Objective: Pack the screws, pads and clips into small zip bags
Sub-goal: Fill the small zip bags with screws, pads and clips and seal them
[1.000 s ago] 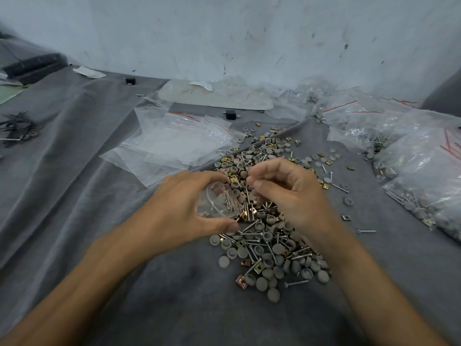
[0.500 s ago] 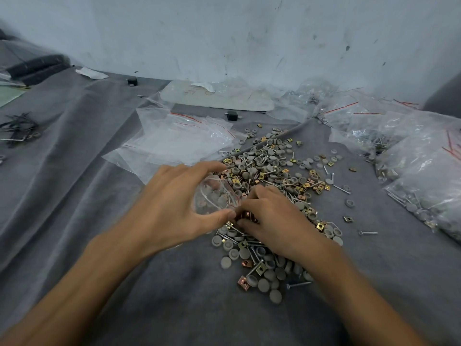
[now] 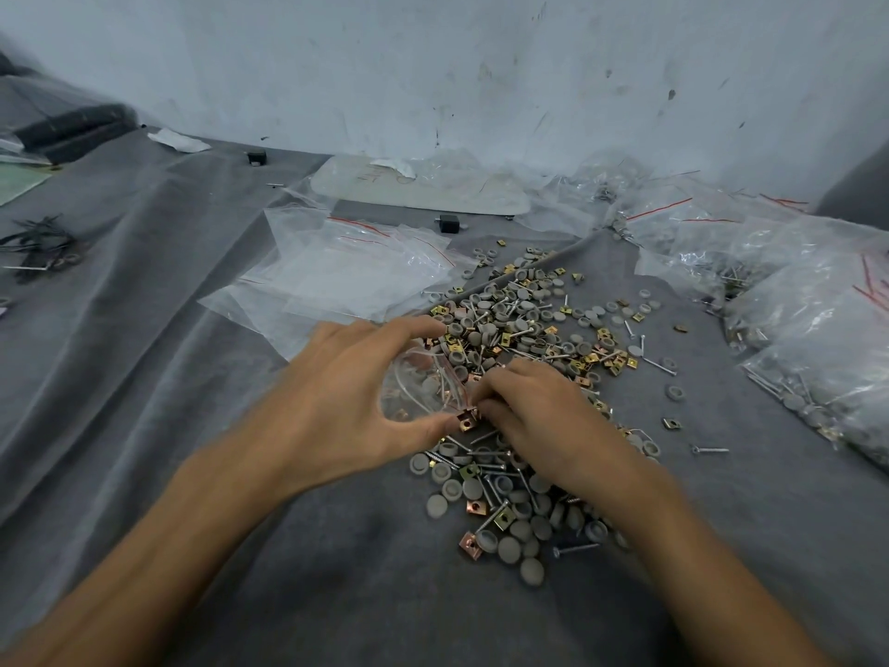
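Clip (image 3: 465, 421) pinched in right hand (image 3: 543, 416) sits at mouth of zip bag (image 3: 418, 387) gripped by left hand (image 3: 336, 406).

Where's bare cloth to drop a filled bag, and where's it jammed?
Free: grey cloth left of the left hand, between the empty zip bags and the black tangle; also the strip nearest the camera, below the parts pile. Crowded: that pile, filled bags on the right.

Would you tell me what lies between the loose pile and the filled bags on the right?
In the head view, grey cloth with a few strays: a screw, a pad, a clip.
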Demonstrator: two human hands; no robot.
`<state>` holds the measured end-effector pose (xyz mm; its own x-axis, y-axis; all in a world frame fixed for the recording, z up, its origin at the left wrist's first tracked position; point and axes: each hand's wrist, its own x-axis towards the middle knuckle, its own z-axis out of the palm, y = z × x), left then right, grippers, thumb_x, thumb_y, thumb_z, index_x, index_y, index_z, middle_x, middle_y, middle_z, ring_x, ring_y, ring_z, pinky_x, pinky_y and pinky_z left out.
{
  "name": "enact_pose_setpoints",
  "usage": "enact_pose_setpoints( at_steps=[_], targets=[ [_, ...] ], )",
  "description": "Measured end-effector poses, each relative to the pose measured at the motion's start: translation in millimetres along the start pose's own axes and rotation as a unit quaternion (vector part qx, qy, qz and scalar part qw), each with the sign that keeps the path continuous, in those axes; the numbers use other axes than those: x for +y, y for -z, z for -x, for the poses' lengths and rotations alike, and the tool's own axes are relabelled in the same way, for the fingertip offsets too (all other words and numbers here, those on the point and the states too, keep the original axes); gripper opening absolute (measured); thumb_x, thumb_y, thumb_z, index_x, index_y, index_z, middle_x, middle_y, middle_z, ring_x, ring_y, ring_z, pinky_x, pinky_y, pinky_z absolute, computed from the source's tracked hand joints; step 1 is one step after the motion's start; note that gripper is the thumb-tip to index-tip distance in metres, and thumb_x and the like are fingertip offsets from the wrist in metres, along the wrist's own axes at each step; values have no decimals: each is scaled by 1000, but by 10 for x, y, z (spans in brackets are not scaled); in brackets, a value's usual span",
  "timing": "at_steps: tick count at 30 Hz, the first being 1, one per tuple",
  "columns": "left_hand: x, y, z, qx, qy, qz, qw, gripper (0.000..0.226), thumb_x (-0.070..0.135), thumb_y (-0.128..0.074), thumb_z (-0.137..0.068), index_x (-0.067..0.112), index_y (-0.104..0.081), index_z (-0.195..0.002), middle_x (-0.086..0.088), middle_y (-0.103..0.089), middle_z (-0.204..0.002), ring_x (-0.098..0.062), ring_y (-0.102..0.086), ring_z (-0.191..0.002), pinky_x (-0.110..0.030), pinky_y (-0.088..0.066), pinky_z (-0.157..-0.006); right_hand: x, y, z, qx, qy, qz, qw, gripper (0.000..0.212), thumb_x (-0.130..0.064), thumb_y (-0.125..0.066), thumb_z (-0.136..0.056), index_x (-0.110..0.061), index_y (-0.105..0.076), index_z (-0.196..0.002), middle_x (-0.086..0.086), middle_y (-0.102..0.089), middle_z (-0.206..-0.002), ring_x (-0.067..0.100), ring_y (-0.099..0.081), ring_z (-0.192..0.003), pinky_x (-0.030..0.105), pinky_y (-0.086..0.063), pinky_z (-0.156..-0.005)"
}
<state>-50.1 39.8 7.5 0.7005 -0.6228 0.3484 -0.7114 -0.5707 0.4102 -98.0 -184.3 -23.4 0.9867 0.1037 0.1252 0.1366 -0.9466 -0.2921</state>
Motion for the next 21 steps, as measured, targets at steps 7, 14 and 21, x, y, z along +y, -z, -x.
enact_pose_setpoints(
  at_steps=[7, 14, 21],
  targets=[
    [-21, -25, 3, -2, 1, -1, 1000, 74, 81, -55, -73, 52, -35, -138, 23, -62, -124, 13, -35, -107, -24, -29, -94, 115, 133, 13, 58, -45, -114, 991, 18, -26, -54, -104, -27, -65, -118, -19, -64, -101, 2, -62, -89, 13, -46, -73],
    [-17, -21, 3, 1, -8, 0, 1000, 74, 81, -55, -74, 53, -35, -139, 27, -62, -118, 16, -34, -108, -14, -24, -95, 170, 152, 25, 105, -78, -5, 991, 17, -36, -59, -100, -30, -63, -116, -11, -65, -111, 12, -55, -106, 34, -48, -88],
    [20, 5, -2, -3, -19, -5, 1000, 74, 78, -57, -74, 46, -41, -139, 24, -66, -114, 13, -39, -106, 1, -13, -98, -30, -11, -16, -1, 15, 13, 1000, 20, -47, -67, -93, -35, -70, -109, -16, -40, -97, 11, -36, -107, 30, -35, -91]
  ],
)
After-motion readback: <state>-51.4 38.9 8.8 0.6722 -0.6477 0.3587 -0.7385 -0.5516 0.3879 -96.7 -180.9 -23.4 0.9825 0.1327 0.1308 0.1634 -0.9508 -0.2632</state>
